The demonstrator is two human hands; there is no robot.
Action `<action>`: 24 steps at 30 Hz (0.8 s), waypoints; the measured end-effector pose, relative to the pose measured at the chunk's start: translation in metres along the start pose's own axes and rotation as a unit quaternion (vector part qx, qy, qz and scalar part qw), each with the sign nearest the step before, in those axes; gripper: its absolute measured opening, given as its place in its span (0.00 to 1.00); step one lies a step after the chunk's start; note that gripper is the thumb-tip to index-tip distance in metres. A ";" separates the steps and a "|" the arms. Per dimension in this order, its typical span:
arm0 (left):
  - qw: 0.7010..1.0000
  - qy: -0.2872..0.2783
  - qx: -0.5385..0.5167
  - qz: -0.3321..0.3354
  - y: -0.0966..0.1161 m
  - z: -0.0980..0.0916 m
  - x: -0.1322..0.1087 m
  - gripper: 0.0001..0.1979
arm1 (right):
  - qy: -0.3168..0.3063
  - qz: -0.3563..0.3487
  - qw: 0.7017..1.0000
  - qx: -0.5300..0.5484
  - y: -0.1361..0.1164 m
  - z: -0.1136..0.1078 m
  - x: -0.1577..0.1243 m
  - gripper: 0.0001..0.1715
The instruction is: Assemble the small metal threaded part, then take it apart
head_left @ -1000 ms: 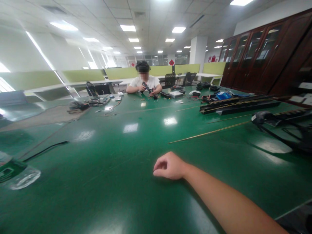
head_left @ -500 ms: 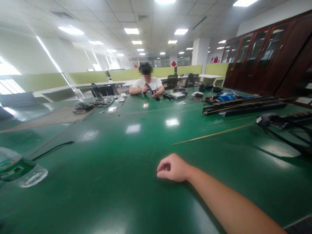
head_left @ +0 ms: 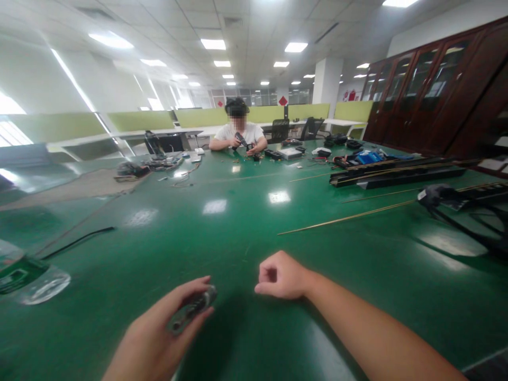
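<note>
- While the left hand point(head_left: 156, 323) is clamped on a small clear-and-dark object point(head_left: 194, 307) by the near side of the tabletop point(head_left: 238, 222), the right hand point(head_left: 283, 276) rests apart, fingers curled together.
- Bare green surface separates both hands from the brass rod point(head_left: 317, 225).
- Bottle point(head_left: 24, 274) toward the left edge; black channels point(head_left: 413, 178) toward the far right corner.

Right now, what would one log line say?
left hand: holds small object, too blurred to name | right hand: loosely curled, nothing visible inside | bottle: far left on green table | person opposite: holds dark tool
</note>
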State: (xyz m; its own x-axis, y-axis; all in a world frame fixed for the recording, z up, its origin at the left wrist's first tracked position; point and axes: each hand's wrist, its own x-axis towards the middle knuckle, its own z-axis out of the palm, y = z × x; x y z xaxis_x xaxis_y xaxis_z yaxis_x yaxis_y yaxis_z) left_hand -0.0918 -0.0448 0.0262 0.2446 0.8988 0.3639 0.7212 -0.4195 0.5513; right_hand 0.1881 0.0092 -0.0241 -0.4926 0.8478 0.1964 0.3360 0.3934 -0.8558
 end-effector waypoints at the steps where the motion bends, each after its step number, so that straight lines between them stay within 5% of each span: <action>1: 0.999 -0.034 -0.005 0.010 0.010 0.014 0.010 0.17 | -0.003 -0.003 1.000 0.011 0.001 0.000 0.000 0.15; 7: 0.986 -0.122 -0.106 0.033 0.048 0.066 0.053 0.12 | 0.018 -0.017 0.998 0.066 0.010 0.001 0.002 0.10; 14: 0.974 -0.105 -0.200 -0.010 0.034 0.073 0.045 0.11 | 0.010 -0.021 0.994 0.104 0.012 0.002 0.002 0.07; 24: 0.951 -0.105 -0.289 -0.031 0.031 0.082 0.040 0.19 | 0.000 0.017 0.996 0.091 0.012 0.001 0.000 0.25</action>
State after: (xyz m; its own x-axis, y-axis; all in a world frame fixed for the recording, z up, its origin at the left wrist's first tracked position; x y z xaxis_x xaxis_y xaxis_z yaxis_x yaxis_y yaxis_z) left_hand -0.0068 -0.0119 -0.0037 0.3816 0.9041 0.1920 0.2770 -0.3101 0.9095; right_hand 0.1915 0.0135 -0.0346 -0.4834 0.8594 0.1665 0.2009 0.2940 -0.9344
